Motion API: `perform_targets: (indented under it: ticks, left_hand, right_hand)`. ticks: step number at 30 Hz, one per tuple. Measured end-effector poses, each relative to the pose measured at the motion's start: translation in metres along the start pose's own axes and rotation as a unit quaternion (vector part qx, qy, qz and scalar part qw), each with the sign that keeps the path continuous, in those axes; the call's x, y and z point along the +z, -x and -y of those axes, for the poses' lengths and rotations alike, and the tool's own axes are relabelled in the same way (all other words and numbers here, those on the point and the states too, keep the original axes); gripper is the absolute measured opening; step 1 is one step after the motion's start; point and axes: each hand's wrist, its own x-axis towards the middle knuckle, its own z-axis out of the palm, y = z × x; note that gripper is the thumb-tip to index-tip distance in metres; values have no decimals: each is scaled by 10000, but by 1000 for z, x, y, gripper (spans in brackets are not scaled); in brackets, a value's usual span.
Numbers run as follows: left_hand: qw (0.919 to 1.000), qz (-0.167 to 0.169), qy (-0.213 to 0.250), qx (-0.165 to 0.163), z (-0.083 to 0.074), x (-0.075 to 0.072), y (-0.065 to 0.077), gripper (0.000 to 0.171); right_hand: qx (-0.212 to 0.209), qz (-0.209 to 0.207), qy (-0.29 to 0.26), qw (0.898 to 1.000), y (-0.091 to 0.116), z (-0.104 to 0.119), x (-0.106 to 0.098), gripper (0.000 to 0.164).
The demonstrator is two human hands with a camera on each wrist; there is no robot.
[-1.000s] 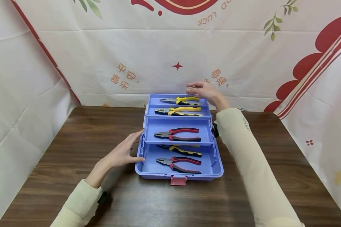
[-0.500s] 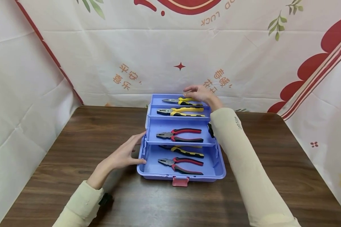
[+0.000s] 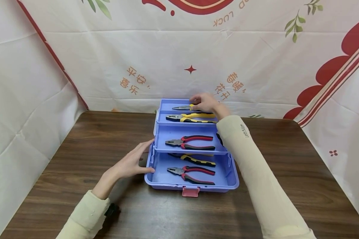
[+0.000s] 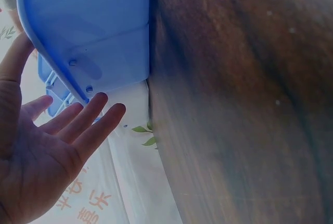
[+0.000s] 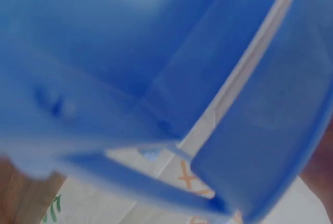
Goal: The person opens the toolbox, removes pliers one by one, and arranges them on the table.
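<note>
Lower and slightly further left than 0.5 s ago, my right hand [image 3: 205, 102] has come down onto the handle end of the long-nose pliers [image 3: 181, 108], covering most of the yellow-and-black handles. My right fingers are bent over them, but I cannot tell whether they have clamped on, since my hand hides the contact and my right wrist's view shows only blurred blue plastic around that work. These pliers lie in the rearmost compartment of the open blue toolbox [image 3: 159, 179], tips pointing left. My left hand [image 3: 128, 162] stays at the box's left side, fingers spread apart, thumb on the rim. Just in front of the long-nose pliers, yellow-and-black combination pliers [image 3: 197, 115] fill the next compartment. Red-and-black combination pliers [image 3: 174, 142] lie in the middle tray. On the bottom lie 2 more tools: yellow-handled pliers [image 3: 198, 161], partly hidden under the tray, and red-handled combination pliers [image 3: 176, 171] nearer the pink latch [image 3: 190, 192]. Under the box is a dark wood-grain table [image 3: 107, 129], and behind it hangs a white printed cloth [image 3: 167, 49].
</note>
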Motion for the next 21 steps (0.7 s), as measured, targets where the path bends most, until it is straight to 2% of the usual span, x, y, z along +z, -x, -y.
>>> perform_targets:
  ticks: [3, 8, 14, 21]
  left_hand:
    - [10000, 0, 37, -8, 0, 0, 0, 94]
    - [10000, -26, 96, -1, 0, 0, 0, 94]
    - [10000, -15, 55, -42, 1, 1, 0, 94]
    - [10000, -7, 69, -49, 0, 0, 0, 94]
  right_hand:
    - [-8, 47, 293, 9996, -2, 1, 3, 40]
    - [7, 122, 465, 9988, -1, 5, 2, 37]
    - [60, 142, 446, 9989, 1, 10, 2, 33]
    - [-128, 174, 552, 9982, 1, 12, 1, 35]
